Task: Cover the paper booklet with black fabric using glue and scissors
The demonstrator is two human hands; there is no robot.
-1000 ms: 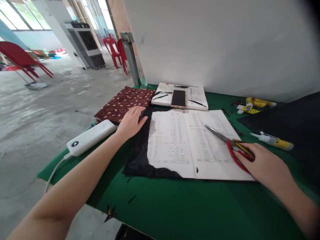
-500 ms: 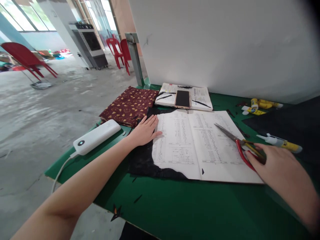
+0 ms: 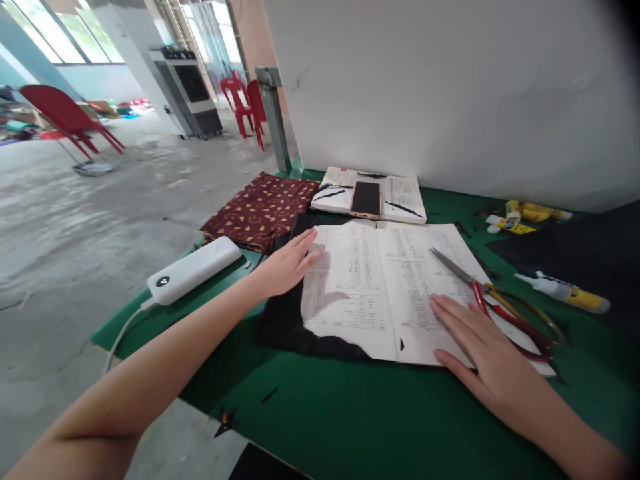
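Black material lies under the left part of the open printed book on the green tabletop. The left hand, empty with thumb apart, is at the book's left margin. The right hand, also empty and spread wide, is over the right page, near the red-handled scissors; contact with their handles cannot be told. A sideways sweep could catch the scissors and crease the paper; uneven pressure could skew the pages over the material.
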